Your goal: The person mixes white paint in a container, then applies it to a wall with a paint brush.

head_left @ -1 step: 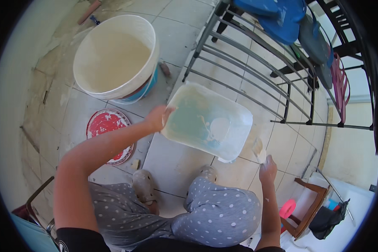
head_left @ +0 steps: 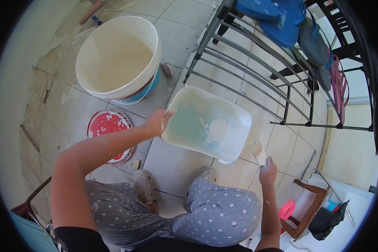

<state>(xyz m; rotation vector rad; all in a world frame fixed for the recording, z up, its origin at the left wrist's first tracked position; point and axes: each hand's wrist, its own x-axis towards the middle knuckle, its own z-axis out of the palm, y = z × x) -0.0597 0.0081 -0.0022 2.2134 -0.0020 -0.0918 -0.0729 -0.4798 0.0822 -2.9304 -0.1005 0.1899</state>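
My left hand (head_left: 157,122) is closed on the left end of a translucent white plastic tub (head_left: 239,138). The tub is tilted so that its inside shows, with a wet pale smear and a white patch at the bottom. To the right of the tub, my right hand (head_left: 269,169) is wrapped round a small flat paintbrush (head_left: 258,150). Its broad tan end points up and away, and white coats the part near my fingers. Beyond my left hand stands a large white bucket (head_left: 151,69), cream-coated inside. A red lid (head_left: 109,122) spattered with white lies partly behind my left forearm.
A grey metal rack (head_left: 243,98) holding blue, grey and pink sandals stands at the far right. A wooden frame (head_left: 313,210), a black bag (head_left: 329,220) and a pink ring (head_left: 287,209) lie at the lower right. A small tan block (head_left: 136,164) rests by my left shoe.
The tub has shifted very slightly, and the bucket sits a little further right in the view. Both hands keep their hold.
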